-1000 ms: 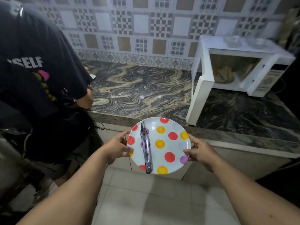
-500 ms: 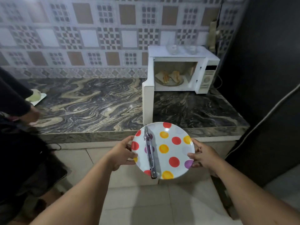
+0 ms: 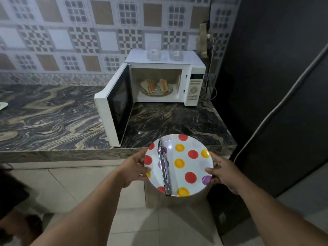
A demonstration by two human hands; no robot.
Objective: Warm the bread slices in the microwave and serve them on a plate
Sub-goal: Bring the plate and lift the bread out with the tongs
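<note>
Two bread slices on the glass tray inside the white microwave, side by side, toasty orange in the middle. Door swung wide open to the left. Microwave sitting at the back of the dark swirly marble counter, near its right end.

In front of the counter edge, a white plate with red, yellow and purple dots, held up in the air, not touching the counter. Metal tongs lying on its left half, pointing away toward the microwave. Left hand gripping the left rim, thumb on top, fingers curled under. Right hand gripping the right rim, thumb on a purple dot.

On top of the microwave, two clear glass things, maybe bowls or jars, too blurry to tell. Checkered tile wall behind. Something dark and tall to the right. Pale floor tiles below.
</note>
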